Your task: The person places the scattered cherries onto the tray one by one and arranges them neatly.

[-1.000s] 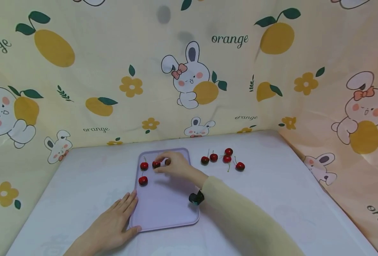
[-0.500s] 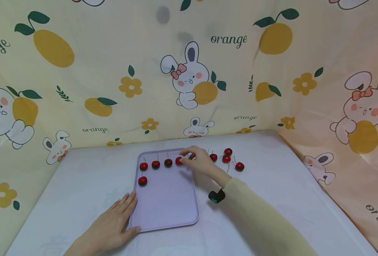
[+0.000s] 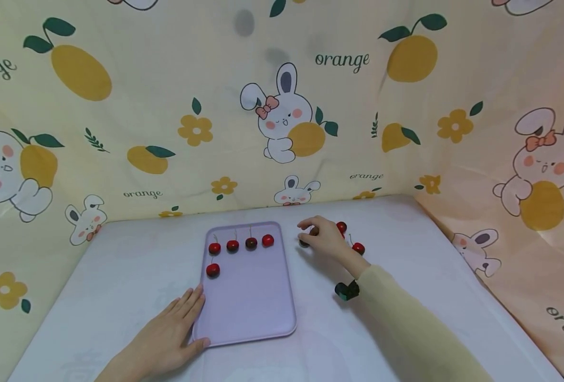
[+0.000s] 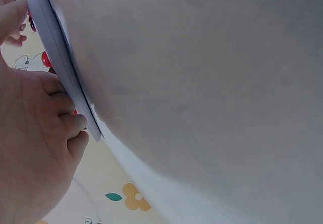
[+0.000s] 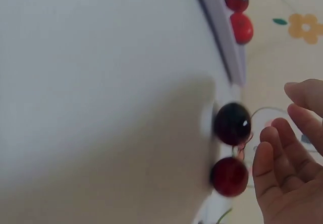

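A lilac tray (image 3: pixel 248 313) lies on the white table. It holds a back row of several red cherries (image 3: pixel 251 243) and one more cherry (image 3: pixel 213 270) below the row's left end. My left hand (image 3: pixel 193 313) lies flat on the table, fingers against the tray's left rim (image 4: pixel 60 57). My right hand (image 3: pixel 307 233) hovers over the loose cherries right of the tray. Its fingers (image 5: pixel 282 153) are loosely spread close to a dark cherry (image 5: pixel 232 123) and a red cherry (image 5: pixel 229 176), and hold nothing. Two more loose cherries (image 3: pixel 358 248) show beside the hand.
Printed cloth walls (image 3: pixel 282 116) with rabbits and oranges close in the table at the back and on both sides. A dark wrist camera (image 3: pixel 347 290) sits on my right forearm. The tray's near half is bare.
My right hand left a fourth cherry in the tray's back row, then moved right off the tray to the loose cherries. My left hand stayed still.
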The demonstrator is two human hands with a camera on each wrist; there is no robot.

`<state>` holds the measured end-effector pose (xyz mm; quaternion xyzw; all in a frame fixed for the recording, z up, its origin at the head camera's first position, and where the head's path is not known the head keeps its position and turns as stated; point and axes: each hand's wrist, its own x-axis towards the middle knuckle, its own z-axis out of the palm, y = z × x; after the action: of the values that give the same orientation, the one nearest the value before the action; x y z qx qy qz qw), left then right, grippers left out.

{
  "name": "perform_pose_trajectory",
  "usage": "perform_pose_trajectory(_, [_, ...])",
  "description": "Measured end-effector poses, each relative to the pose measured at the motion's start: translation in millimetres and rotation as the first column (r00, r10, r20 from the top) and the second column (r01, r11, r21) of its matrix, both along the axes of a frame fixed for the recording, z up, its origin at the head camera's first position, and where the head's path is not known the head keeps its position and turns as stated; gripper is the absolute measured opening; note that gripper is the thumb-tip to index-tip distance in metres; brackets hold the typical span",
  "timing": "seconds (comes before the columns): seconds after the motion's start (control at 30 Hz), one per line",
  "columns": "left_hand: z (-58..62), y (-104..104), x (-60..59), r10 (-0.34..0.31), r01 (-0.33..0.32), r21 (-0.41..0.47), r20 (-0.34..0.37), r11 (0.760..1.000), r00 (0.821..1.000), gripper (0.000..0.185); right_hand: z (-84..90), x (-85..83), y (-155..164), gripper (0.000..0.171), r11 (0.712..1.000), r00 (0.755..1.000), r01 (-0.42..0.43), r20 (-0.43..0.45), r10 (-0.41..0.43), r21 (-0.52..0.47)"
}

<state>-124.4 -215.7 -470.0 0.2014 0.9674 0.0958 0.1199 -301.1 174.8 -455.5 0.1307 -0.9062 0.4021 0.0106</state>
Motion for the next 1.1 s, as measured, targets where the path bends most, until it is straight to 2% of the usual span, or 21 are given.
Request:
perform_pose_trajectory(0.13, [0.1,0,0.6,-0.002,0.002,0.005,-0.011,1.000,1.000,0.097,-1.9,-0.6,7,0.031,0.999,1.000,-0.009,0.023,0.008,0.038])
perform_pose_trajectory(0.37, [-1.0,0,0.2,-0.008,0.008,0.003,-0.027,1.000,1.000,0.097,-2.9,-3.4,14,0.030,0.993,0.998,-0.061,0.015,0.060,0.098])
perform_pose_trajectory(0.63, [-1.5,-2,0.0,-0.019,0.019,0.010,-0.045,1.000,0.999,0.096,-5.5,-7.4,12,0.033,0.971,0.997,-0.081,0.028,0.077,0.226])
perform_pose_trajectory(0.8, [-1.5,-2,0.3,-0.021,0.022,0.011,-0.044,1.000,0.999,0.097,-5.4,-6.7,11,0.029,0.965,0.996,-0.089,0.029,0.084,0.246])
perform_pose_trajectory(1.1, [-1.3,-4,1.7,-0.046,0.048,0.017,-0.097,0.999,0.994,0.095,-6.0,-7.6,8,0.032,0.956,0.996,-0.092,0.026,0.089,0.277])
